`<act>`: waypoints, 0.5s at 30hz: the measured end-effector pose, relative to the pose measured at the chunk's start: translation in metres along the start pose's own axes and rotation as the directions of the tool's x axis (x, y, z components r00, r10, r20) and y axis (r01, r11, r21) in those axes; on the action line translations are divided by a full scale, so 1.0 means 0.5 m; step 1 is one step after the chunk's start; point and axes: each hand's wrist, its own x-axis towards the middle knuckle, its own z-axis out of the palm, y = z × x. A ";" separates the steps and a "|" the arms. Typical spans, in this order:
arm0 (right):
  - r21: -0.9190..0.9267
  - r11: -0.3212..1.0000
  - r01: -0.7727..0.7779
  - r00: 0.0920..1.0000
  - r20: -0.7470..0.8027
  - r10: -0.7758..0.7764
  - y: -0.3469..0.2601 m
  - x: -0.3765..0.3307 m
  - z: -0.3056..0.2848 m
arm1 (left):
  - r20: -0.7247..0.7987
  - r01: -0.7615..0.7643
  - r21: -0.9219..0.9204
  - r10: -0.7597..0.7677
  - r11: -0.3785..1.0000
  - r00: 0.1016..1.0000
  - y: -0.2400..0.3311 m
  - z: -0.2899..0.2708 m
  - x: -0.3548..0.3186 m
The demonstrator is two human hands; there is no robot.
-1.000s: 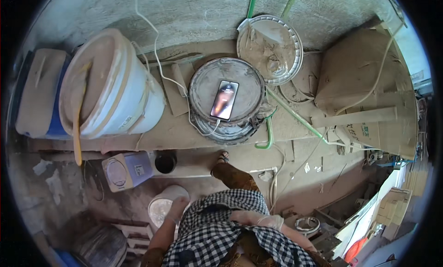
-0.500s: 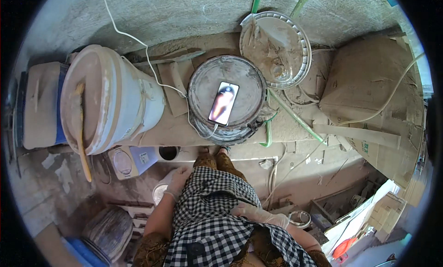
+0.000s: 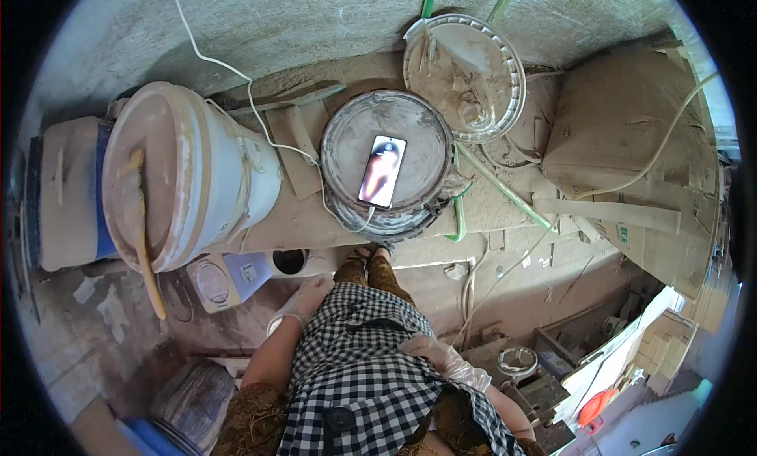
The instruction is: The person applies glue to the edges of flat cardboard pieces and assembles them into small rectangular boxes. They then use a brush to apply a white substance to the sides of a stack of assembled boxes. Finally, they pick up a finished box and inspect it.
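Checked apron [image 3: 371, 361]: black-and-white, creased, hangs down the person's front at lower centre. Left hand [image 3: 306, 298], gloved, fingers loosely curled at the apron's upper left edge, gripping nothing I can see. Right hand [image 3: 438, 355], gloved, lies flat and open on the apron's right side. Just ahead: ledge [image 3: 505, 207] with a lidded bucket [image 3: 386, 168] and a phone [image 3: 382, 170] on top. Big white bucket [image 3: 189, 180] crowds the left; cluttered floor [image 3: 520, 298] to the right.
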 end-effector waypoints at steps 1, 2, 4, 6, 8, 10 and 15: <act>0.046 0.995 -0.087 0.995 -0.054 0.090 -0.022 -0.001 0.005 | -0.008 -0.012 0.058 0.013 0.998 1.000 -0.025 -0.005 0.016; 0.084 0.990 -0.114 0.991 -0.066 0.119 -0.024 -0.003 0.008 | -0.015 -0.025 0.117 0.027 0.993 1.000 -0.067 -0.010 0.049; 0.156 0.973 -0.172 0.979 -0.085 0.187 -0.028 -0.014 0.012 | -0.014 -0.092 0.179 0.096 0.980 0.995 -0.075 -0.008 0.055; 0.182 0.963 -0.198 0.947 -0.217 0.236 -0.020 -0.034 0.030 | -0.008 -0.203 0.190 0.208 0.961 0.978 -0.065 -0.013 0.056; 0.331 0.922 -0.202 0.864 -0.383 0.326 -0.015 -0.052 0.066 | 0.042 -0.231 0.276 0.228 0.933 0.973 -0.020 -0.023 0.052; 0.650 0.743 -0.160 0.726 -0.433 0.535 0.023 -0.084 0.097 | 0.103 -0.242 0.347 0.220 0.906 0.970 -0.002 -0.027 0.048; 0.600 0.799 -0.047 0.543 -0.656 0.525 0.084 -0.159 0.149 | 0.233 -0.424 0.457 0.354 0.782 0.906 0.031 0.003 0.047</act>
